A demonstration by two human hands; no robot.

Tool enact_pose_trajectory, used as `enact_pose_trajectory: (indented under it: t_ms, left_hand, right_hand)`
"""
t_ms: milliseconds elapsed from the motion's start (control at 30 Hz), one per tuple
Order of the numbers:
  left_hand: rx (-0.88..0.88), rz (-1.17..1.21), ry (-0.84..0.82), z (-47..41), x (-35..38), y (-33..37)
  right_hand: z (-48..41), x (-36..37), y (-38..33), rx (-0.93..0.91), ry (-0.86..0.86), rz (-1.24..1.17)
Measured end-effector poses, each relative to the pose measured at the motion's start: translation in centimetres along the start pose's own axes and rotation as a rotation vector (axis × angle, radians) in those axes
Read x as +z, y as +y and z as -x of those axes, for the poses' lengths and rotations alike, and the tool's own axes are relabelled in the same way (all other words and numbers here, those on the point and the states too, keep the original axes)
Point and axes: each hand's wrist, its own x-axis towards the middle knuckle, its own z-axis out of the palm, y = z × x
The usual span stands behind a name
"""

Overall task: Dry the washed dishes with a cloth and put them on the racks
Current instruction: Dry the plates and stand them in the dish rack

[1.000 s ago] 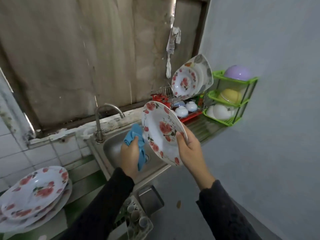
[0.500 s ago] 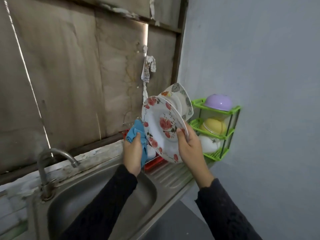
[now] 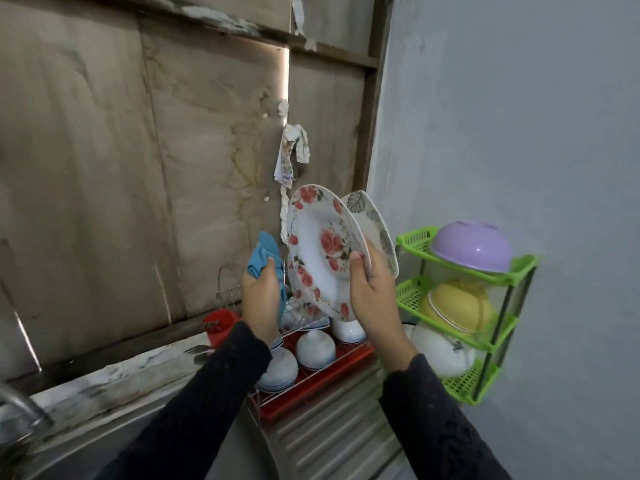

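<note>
Between the thumb and curled fingers of the right hand (image 3: pixel 374 292), the flowered plate (image 3: pixel 322 251) is pinched by its rim and stands tilted on edge. Just left of it, the left hand (image 3: pixel 259 296) keeps the blue cloth (image 3: pixel 263 252) bunched in closed fingers. One second ago the plate was above the sink; now it hangs over the red rack (image 3: pixel 311 384), just before the leaf plate (image 3: pixel 375 220). Wiping seems finished; placing comes next.

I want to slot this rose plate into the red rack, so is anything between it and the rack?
Nothing visibly blocks the drop. The rose plate, gripped by the right hand, hangs just above the red rack. A leaf-patterned plate stands close behind it, and upturned bowls fill the lower tier. The slots beneath are hidden.
</note>
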Motion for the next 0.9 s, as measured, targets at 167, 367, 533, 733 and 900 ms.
enact_pose_trajectory:
  t_ms: [167, 367, 533, 733, 900]
  left_hand:
    - [0.005, -0.035, 0.137, -3.4, 2.5, -3.0]
    - [-0.004, -0.078, 0.231, -6.1, 4.5, -5.5]
    - [0.013, -0.111, 0.311, -6.8, 5.2, -6.4]
    - [0.000, -0.141, 0.410, -6.8, 4.8, -7.3]
    - [0.004, -0.159, 0.387, -6.2, 5.0, -8.2]
  right_hand:
    - [-3.8, 0.5, 4.7, 0.046, -0.084, -0.051]
    - [-8.7, 3.3, 9.1, 0.010, -0.217, -0.033]
    - [-11.3, 6.2, 11.1, 0.016, -0.313, -0.004]
    - [-9.4, 7.0, 14.2, 0.067, -0.424, 0.147]
    - [-9.3, 6.6, 15.0, 0.128, -0.447, 0.041]
